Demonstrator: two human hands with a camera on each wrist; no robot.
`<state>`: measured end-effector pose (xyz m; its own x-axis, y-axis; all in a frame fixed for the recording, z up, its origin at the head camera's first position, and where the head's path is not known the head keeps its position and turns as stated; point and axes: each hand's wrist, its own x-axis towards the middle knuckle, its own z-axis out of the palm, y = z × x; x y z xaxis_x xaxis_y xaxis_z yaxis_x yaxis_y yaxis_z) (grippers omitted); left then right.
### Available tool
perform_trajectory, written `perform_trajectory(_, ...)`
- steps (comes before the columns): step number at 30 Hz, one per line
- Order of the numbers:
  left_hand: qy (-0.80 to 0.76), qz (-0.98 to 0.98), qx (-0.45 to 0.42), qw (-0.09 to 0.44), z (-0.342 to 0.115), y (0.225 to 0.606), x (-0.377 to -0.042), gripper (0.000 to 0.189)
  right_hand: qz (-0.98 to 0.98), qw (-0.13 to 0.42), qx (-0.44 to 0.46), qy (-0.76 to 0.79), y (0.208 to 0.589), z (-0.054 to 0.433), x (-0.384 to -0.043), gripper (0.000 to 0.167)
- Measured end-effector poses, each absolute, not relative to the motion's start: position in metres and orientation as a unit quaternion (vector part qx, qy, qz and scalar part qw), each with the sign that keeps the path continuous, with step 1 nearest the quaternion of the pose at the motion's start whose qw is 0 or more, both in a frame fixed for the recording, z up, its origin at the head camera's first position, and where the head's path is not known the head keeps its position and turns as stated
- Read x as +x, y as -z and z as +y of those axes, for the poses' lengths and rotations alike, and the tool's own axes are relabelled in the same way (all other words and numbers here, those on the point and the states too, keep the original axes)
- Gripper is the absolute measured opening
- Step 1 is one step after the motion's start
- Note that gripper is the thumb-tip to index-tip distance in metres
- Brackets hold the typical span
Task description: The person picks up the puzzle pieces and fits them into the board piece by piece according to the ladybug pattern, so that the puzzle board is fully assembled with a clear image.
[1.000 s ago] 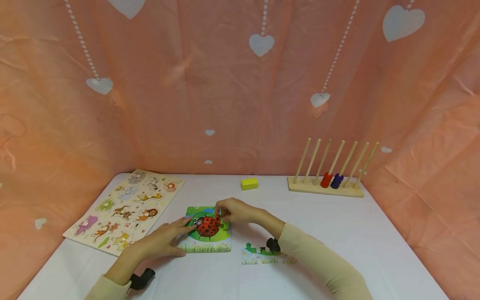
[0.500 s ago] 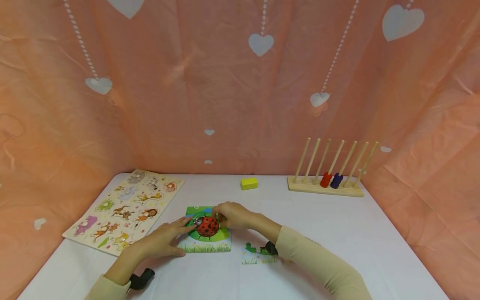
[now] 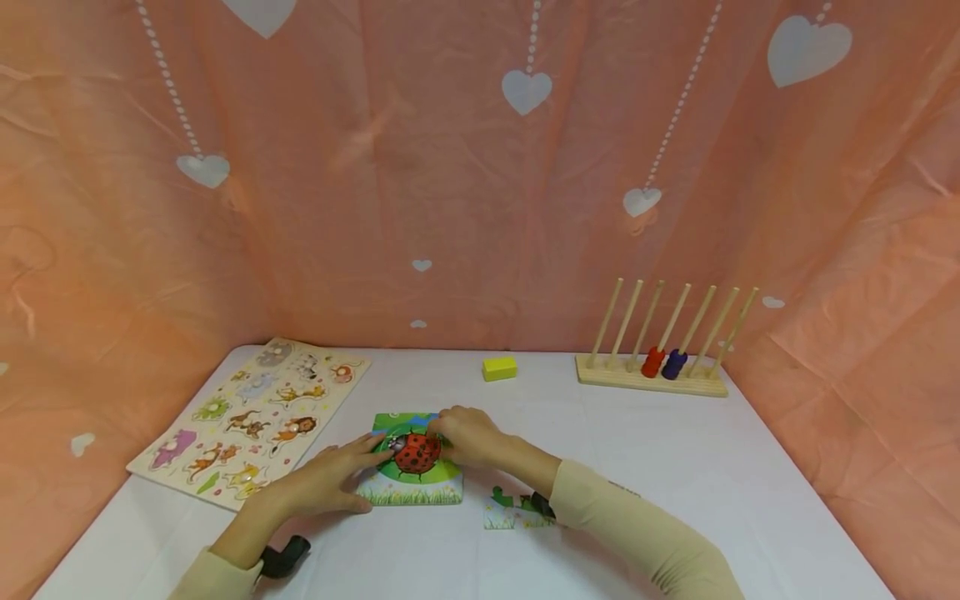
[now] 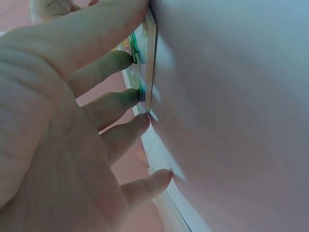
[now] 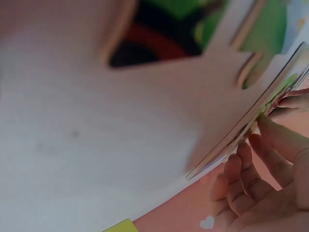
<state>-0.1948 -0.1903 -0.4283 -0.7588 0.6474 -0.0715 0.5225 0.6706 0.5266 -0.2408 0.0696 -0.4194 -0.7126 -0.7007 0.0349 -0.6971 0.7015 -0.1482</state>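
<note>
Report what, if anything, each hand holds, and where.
The left hand grips nothing; its fingers touch the left side of the ladybug puzzle. I cannot tell whether the right hand, at the opposite side, pinches a piece.

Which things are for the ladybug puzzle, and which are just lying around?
For the puzzle:
ladybug puzzle, touched by the left hand and right hand
loose puzzle pieces near it

Just lying around, it seems:
animal board
yellow block
peg stand with red beads and blue beads
</note>
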Motion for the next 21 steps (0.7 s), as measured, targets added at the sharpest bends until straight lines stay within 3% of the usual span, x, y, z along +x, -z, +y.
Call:
perform_trajectory(11,-0.245,0.905,0.323,0.127,-0.190,0.430,-0.193,0.077,0.918,0.036,-0.376,0.122,0.423,0.072,-0.242,0.027)
perform_trajectory(21,-0.243,0.906,0.322,0.127,-0.191,0.430,-0.194,0.076,0.943,0.044,-0.303,0.128,0.420,0.089,-0.235,0.043)
